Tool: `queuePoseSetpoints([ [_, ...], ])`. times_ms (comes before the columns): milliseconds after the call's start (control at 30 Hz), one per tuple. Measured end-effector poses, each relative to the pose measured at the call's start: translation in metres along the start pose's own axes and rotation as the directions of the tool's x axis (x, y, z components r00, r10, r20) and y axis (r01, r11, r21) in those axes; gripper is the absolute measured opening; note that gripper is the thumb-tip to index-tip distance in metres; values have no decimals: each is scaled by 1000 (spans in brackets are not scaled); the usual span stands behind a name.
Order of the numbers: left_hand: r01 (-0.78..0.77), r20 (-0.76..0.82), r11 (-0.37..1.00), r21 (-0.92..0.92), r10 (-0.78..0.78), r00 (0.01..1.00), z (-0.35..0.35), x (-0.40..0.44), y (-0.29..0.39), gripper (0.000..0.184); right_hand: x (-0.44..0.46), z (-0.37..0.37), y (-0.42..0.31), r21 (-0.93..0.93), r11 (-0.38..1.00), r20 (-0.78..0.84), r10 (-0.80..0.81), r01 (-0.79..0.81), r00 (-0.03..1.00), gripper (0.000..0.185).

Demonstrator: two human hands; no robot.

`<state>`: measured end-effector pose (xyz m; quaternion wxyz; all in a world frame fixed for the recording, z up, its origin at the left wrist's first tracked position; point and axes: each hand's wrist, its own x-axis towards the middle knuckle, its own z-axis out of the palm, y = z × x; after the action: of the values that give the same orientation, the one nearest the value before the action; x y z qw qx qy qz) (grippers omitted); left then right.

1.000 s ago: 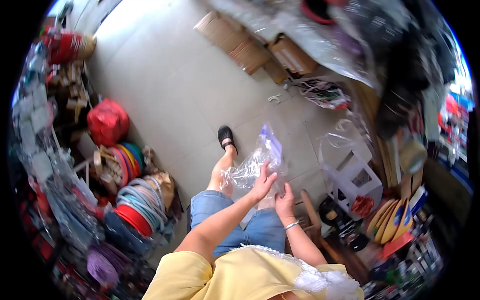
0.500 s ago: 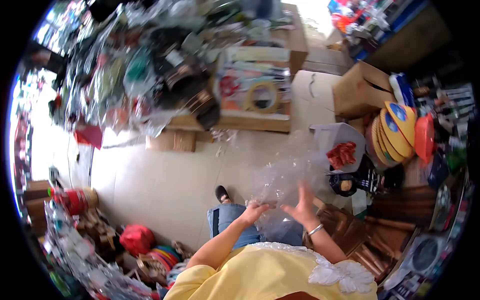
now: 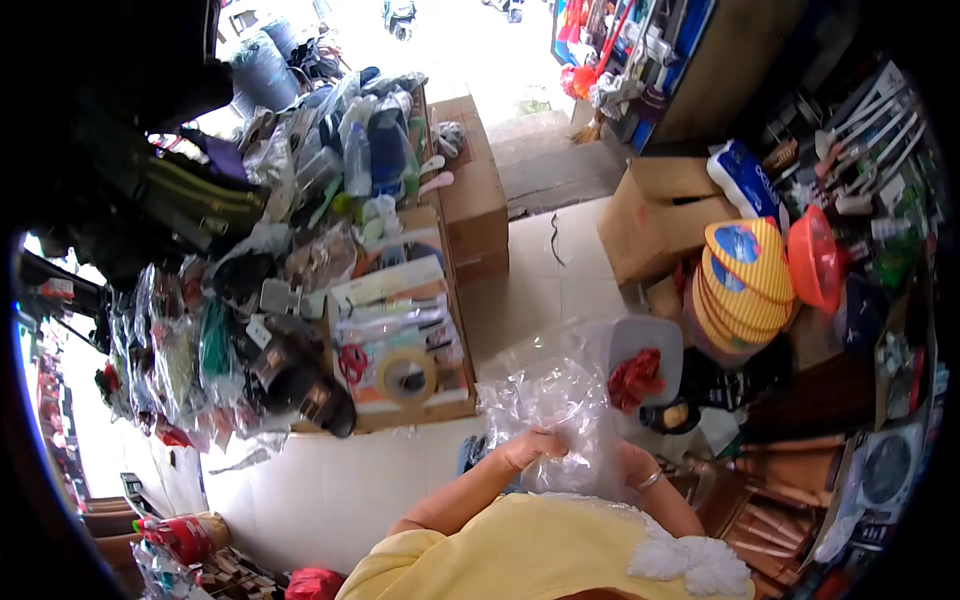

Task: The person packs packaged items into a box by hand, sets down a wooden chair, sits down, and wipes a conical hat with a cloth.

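A large clear plastic bag [image 3: 545, 385] spreads out in front of my body, crinkled and shiny. My left hand [image 3: 537, 447] is closed on its near edge, the fingers bunched around the film. On the other side, my right hand [image 3: 636, 463] is at the bag's right edge, partly covered by the film, so its fingers do not show clearly. Just beyond the bag on the right stands a grey bin [image 3: 650, 340] with crumpled red plastic [image 3: 636, 380] in it.
A display table to the left holds packaged goods, a roll of yellowish tape [image 3: 407, 377] and dark footwear [image 3: 310, 385]. To the right are a cardboard box [image 3: 650, 215], stacked yellow fans [image 3: 745, 285], a red basin [image 3: 815, 260] and brown wooden furniture [image 3: 770, 510]. A doorway lies ahead.
The view has shifted, showing more of the doorway. My left hand has closed on the plastic bag. My right hand, earlier raised with fingers spread, is now lower and partly behind the film.
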<state>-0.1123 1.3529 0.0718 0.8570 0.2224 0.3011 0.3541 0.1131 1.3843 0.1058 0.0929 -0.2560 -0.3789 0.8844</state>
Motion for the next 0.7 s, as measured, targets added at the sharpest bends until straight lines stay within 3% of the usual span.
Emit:
queuePoseSetpoints([
  [33, -128, 91, 992, -7, 129, 988, -7, 22, 15, 31, 8, -12, -21, 16, 1000, 6, 21, -21, 1000, 85],
  [67, -91, -9, 993, 70, 92, 996, 38, 30, 85, 47, 13, -25, -44, 28, 999, 1, 29, -29, 1000, 82],
  [100, -119, -15, 991, 61, 120, 993, 50, 46, 123, 47, 22, -38, -64, 33, 999, -10, 32, -31, 999, 80],
  [167, -86, -127, 913, 398, 148, 981, 57, 67, 171, 66, 40, -61, -103, 62, 998, -38, 21, -19, 999, 75],
  [200, -73, -146, 917, 392, 140, 979, 49, 79, 182, 66, 50, -73, -118, 79, 997, -52, 10, -5, 999, 73],
  [233, -251, -135, 667, 702, 470, 872, 37, 93, 189, 72, 61, -82, -131, 102, 995, -52, 7, -1, 999, 71],
  [267, -308, 8, 280, 909, 728, 685, 28, 104, 200, 78, 72, -88, -145, 120, 993, -58, 3, 4, 998, 68],
  [367, -152, -116, 254, 955, 793, 598, -3, 129, 223, 85, 117, -107, -183, 146, 989, -83, -13, 25, 996, 62],
  [400, -142, -129, 260, 955, 796, 591, -15, 138, 230, 85, 137, -100, -210, 31, 998, -204, -50, 57, 978, 46],
  [467, 141, -244, 199, 970, 819, 520, -35, 159, 253, 88, 174, -118, -246, -44, 999, -225, -1, -9, 974, 40],
  [500, 149, -258, 212, 966, 825, 503, -42, 171, 269, 88, 190, -130, -263, -115, 991, -258, 35, -67, 966, 35],
  [567, 339, -362, 199, 919, 766, 532, -54, 198, 310, 89, 219, -160, -297, -107, 986, -295, 90, -126, 951, 26],
  [633, 354, -364, 198, 914, 787, 498, -70, 226, 345, 88, 255, -210, -318, 56, 997, -128, -42, 49, 991, 39],
  [700, 271, -326, 224, 936, 844, 427, -80, 261, 384, 85, 279, -249, -373, -12, 999, -112, -46, 45, 993, 35],
])
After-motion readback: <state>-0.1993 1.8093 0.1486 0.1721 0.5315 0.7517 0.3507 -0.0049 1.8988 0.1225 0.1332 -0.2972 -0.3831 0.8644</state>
